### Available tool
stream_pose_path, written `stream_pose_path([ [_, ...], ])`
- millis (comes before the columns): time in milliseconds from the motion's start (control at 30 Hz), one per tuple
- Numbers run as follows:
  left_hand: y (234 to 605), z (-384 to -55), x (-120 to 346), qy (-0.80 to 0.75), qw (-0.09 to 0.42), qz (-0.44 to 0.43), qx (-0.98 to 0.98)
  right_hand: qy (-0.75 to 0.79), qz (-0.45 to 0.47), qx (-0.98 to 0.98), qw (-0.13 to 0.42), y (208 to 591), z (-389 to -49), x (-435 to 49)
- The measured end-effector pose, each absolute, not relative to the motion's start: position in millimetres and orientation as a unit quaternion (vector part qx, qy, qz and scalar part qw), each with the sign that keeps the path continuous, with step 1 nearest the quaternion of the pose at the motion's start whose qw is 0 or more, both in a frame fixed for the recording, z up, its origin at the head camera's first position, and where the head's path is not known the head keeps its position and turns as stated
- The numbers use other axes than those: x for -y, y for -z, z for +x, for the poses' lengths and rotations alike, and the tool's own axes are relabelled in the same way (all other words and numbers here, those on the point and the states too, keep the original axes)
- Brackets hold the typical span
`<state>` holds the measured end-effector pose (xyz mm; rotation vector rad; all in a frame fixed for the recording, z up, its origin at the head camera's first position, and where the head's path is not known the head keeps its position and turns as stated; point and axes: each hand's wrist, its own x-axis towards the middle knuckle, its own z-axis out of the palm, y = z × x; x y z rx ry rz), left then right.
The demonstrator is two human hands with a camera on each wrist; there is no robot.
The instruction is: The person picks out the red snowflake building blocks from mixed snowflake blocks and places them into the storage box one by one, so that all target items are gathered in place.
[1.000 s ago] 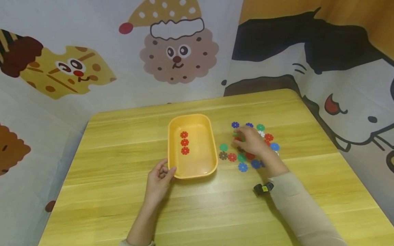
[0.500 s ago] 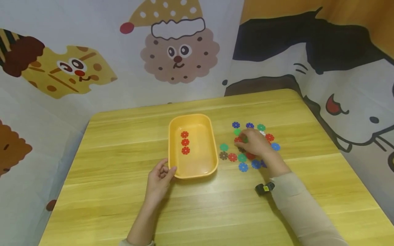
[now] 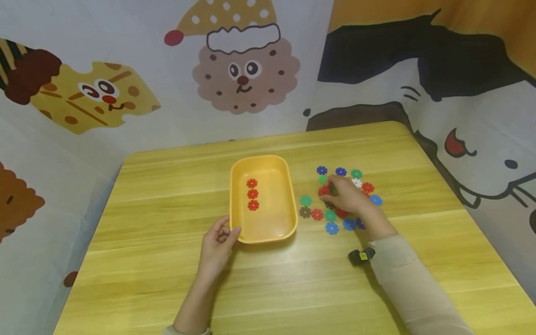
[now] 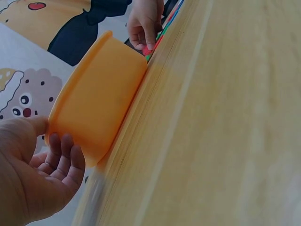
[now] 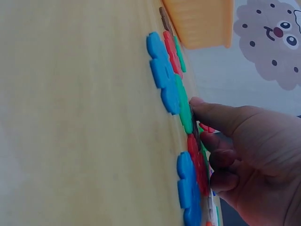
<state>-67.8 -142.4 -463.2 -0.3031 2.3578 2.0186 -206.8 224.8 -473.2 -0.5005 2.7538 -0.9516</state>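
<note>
My left hand holds the near left corner of a yellow plastic tray, thumb at the rim and fingers curled against the outer wall, as the left wrist view shows. Three red snowflake discs lie in a column inside the tray. To the tray's right, my right hand is low over a spread of notched plastic snowflake discs. Its thumb and fingertips pinch a red snowflake disc, which also shows at the fingertips in the left wrist view. The palm and fingers hide some discs beneath.
Loose discs lie around the right hand, among them a green disc, a brown disc, a blue disc and a white disc. A small black device sits at the right cuff. A printed cloth hangs behind the wooden table.
My right hand has closed its thumb and fingertips on a red disc and shifted slightly right. The left hand and the tray have stayed in place.
</note>
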Motion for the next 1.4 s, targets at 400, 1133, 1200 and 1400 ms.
stream_pose_path([
  [400,464,-67,143,-0.654,0.01,-0.099,-0.75,0.32,-0.18,-0.924,0.107,471,-206,-225],
  [1133,468,-67,141,-0.66,-0.004,-0.099,-0.745,0.425,-0.206,-0.881,0.02,454,-197,-185],
  [1200,467,-66,141,-0.662,-0.004,-0.099,-0.743,0.43,-0.212,-0.877,0.018,451,-197,-179],
  [1400,468,-66,140,-0.662,-0.005,-0.102,-0.743,0.444,-0.23,-0.866,0.02,444,-196,-164],
])
